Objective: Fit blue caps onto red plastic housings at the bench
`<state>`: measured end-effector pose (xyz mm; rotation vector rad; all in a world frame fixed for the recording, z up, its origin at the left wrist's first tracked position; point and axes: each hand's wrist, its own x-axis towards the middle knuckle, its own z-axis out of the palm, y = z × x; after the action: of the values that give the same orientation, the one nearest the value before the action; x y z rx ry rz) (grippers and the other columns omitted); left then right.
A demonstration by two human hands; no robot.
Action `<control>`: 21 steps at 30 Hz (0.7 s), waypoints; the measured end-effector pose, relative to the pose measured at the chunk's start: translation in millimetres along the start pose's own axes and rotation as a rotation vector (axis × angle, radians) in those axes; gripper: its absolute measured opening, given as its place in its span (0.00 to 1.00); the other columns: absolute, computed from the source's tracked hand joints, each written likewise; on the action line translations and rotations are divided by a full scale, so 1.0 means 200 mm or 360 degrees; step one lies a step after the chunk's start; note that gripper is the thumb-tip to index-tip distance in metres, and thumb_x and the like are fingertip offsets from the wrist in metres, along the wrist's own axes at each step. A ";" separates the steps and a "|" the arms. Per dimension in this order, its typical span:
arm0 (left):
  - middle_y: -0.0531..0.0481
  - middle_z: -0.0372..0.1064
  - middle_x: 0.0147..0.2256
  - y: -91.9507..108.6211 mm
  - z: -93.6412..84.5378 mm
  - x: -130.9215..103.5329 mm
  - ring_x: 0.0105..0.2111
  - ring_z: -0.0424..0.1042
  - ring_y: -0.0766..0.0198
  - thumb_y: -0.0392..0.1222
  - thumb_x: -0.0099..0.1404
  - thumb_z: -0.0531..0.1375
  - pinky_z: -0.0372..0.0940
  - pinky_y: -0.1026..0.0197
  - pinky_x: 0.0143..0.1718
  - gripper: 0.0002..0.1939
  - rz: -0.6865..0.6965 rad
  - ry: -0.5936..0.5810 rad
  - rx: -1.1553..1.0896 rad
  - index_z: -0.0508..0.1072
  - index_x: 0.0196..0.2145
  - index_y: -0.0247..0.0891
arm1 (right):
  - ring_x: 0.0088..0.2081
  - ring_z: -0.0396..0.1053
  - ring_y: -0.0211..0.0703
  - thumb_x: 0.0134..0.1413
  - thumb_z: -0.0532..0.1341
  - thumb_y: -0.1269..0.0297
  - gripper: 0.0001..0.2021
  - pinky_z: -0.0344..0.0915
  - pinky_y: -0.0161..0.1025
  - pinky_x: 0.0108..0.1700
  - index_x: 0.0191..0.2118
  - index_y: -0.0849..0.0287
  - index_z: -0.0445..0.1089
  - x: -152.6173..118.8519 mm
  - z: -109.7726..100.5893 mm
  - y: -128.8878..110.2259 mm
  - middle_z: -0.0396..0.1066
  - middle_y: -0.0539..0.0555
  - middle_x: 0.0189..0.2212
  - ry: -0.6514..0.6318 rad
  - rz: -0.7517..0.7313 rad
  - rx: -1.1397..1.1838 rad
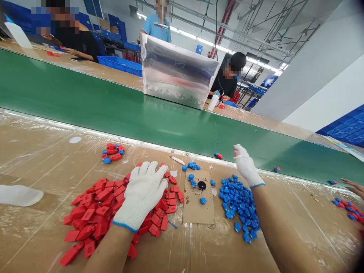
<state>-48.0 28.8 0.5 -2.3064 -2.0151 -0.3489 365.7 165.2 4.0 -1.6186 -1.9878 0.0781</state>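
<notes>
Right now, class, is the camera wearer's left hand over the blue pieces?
No, the left hand is over the pile of red pieces.

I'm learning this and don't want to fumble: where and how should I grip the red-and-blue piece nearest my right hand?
Probably best pinched across the middle of its long sides, from above: the red-and-blue piece is small, longer than wide, and lies on the green belt with bare surface around it.
</notes>
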 end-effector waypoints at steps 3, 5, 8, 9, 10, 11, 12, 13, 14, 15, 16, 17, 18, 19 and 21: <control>0.32 0.76 0.55 0.02 0.03 0.00 0.54 0.72 0.37 0.42 0.76 0.50 0.63 0.38 0.53 0.23 0.0040 -0.0008 0.0152 0.79 0.59 0.40 | 0.59 0.74 0.59 0.73 0.50 0.52 0.23 0.69 0.53 0.60 0.62 0.57 0.70 -0.17 -0.18 -0.03 0.77 0.65 0.59 -0.0088 0.0172 -0.0019; 0.32 0.78 0.49 0.03 0.05 0.00 0.51 0.74 0.36 0.44 0.77 0.50 0.62 0.38 0.53 0.24 0.0032 -0.0039 0.0165 0.80 0.58 0.38 | 0.56 0.75 0.57 0.70 0.53 0.57 0.18 0.70 0.50 0.57 0.56 0.54 0.74 -0.25 -0.24 -0.11 0.79 0.61 0.55 -0.0420 0.0119 -0.0166; 0.33 0.79 0.44 0.03 0.07 0.02 0.47 0.75 0.36 0.46 0.78 0.48 0.60 0.38 0.54 0.26 0.0023 -0.0050 0.0152 0.80 0.58 0.35 | 0.49 0.76 0.53 0.61 0.56 0.68 0.12 0.67 0.43 0.48 0.43 0.54 0.77 -0.28 -0.24 -0.23 0.81 0.57 0.45 -0.0941 -0.0071 -0.0549; 0.33 0.79 0.44 0.03 0.08 0.02 0.48 0.75 0.36 0.46 0.78 0.47 0.60 0.38 0.54 0.26 0.0027 -0.0043 0.0156 0.80 0.59 0.35 | 0.46 0.75 0.52 0.59 0.56 0.70 0.11 0.65 0.41 0.45 0.40 0.55 0.77 -0.26 -0.21 -0.26 0.81 0.56 0.43 -0.1038 -0.0094 -0.0635; 0.32 0.79 0.45 0.03 0.08 0.03 0.48 0.75 0.36 0.46 0.78 0.47 0.60 0.38 0.54 0.26 0.0033 -0.0033 0.0167 0.79 0.59 0.35 | 0.45 0.75 0.51 0.56 0.57 0.71 0.11 0.63 0.40 0.43 0.38 0.55 0.77 -0.25 -0.19 -0.28 0.80 0.56 0.42 -0.1093 -0.0094 -0.0686; 0.32 0.79 0.46 0.03 0.08 0.03 0.48 0.75 0.36 0.46 0.78 0.47 0.60 0.39 0.54 0.26 0.0046 -0.0025 0.0182 0.79 0.59 0.35 | 0.44 0.75 0.50 0.55 0.58 0.71 0.10 0.62 0.39 0.41 0.38 0.55 0.77 -0.23 -0.16 -0.29 0.81 0.55 0.41 -0.1117 -0.0073 -0.0709; 0.32 0.79 0.47 0.04 0.08 0.03 0.48 0.75 0.37 0.46 0.78 0.47 0.60 0.40 0.53 0.26 0.0059 -0.0020 0.0196 0.79 0.59 0.35 | 0.43 0.75 0.50 0.55 0.59 0.70 0.09 0.61 0.39 0.40 0.38 0.54 0.78 -0.21 -0.13 -0.29 0.81 0.55 0.41 -0.1130 -0.0051 -0.0718; 0.33 0.78 0.47 0.04 0.07 0.04 0.48 0.75 0.38 0.46 0.78 0.47 0.59 0.40 0.53 0.25 0.0069 -0.0015 0.0205 0.78 0.59 0.36 | 0.42 0.75 0.50 0.55 0.60 0.69 0.09 0.60 0.38 0.39 0.38 0.54 0.78 -0.19 -0.11 -0.29 0.81 0.54 0.41 -0.1150 -0.0039 -0.0729; 0.33 0.78 0.48 0.05 0.07 0.04 0.48 0.75 0.39 0.46 0.78 0.47 0.59 0.41 0.52 0.25 0.0078 -0.0015 0.0207 0.78 0.59 0.37 | 0.42 0.75 0.50 0.56 0.61 0.68 0.09 0.59 0.38 0.38 0.38 0.53 0.79 -0.18 -0.09 -0.29 0.81 0.54 0.41 -0.1170 -0.0034 -0.0737; 0.34 0.78 0.47 0.06 0.06 0.05 0.48 0.75 0.39 0.46 0.78 0.46 0.59 0.41 0.51 0.25 0.0083 -0.0021 0.0204 0.78 0.58 0.37 | 0.41 0.75 0.50 0.56 0.61 0.67 0.08 0.58 0.38 0.37 0.37 0.52 0.79 -0.18 -0.07 -0.29 0.81 0.54 0.41 -0.1184 -0.0033 -0.0740; 0.34 0.78 0.47 0.07 0.06 0.05 0.48 0.75 0.40 0.46 0.79 0.46 0.59 0.42 0.51 0.25 0.0083 -0.0036 0.0195 0.78 0.57 0.38 | 0.41 0.74 0.50 0.56 0.61 0.67 0.08 0.58 0.39 0.36 0.36 0.53 0.79 -0.18 -0.06 -0.28 0.81 0.55 0.40 -0.1193 -0.0038 -0.0739; 0.35 0.78 0.46 0.08 0.06 0.05 0.48 0.75 0.40 0.47 0.79 0.45 0.59 0.42 0.51 0.25 0.0078 -0.0055 0.0183 0.78 0.56 0.38 | 0.40 0.74 0.51 0.56 0.61 0.67 0.08 0.57 0.39 0.36 0.36 0.53 0.79 -0.18 -0.05 -0.28 0.80 0.55 0.40 -0.1194 -0.0047 -0.0733; 0.35 0.78 0.45 0.08 0.06 0.05 0.48 0.75 0.40 0.48 0.79 0.45 0.58 0.42 0.51 0.24 0.0070 -0.0072 0.0169 0.79 0.54 0.38 | 0.40 0.74 0.51 0.56 0.61 0.68 0.08 0.57 0.40 0.36 0.35 0.54 0.79 -0.19 -0.04 -0.27 0.80 0.56 0.40 -0.1189 -0.0064 -0.0721; 0.35 0.78 0.44 0.08 0.06 0.06 0.48 0.75 0.41 0.48 0.80 0.46 0.58 0.42 0.51 0.24 0.0061 -0.0082 0.0157 0.79 0.52 0.38 | 0.41 0.74 0.52 0.56 0.60 0.69 0.08 0.57 0.40 0.36 0.36 0.54 0.78 -0.19 -0.04 -0.26 0.80 0.56 0.40 -0.1178 -0.0084 -0.0702; 0.36 0.79 0.44 0.08 0.08 0.06 0.48 0.75 0.42 0.47 0.79 0.47 0.58 0.42 0.51 0.23 0.0053 -0.0081 0.0133 0.80 0.49 0.37 | 0.43 0.74 0.53 0.56 0.60 0.71 0.09 0.59 0.41 0.39 0.38 0.55 0.78 -0.21 -0.04 -0.23 0.80 0.58 0.41 -0.1142 -0.0121 -0.0654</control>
<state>-28.7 40.4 -10.1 -2.3182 -1.9705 -0.2023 332.8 113.0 12.0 -1.9494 -2.7468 0.2679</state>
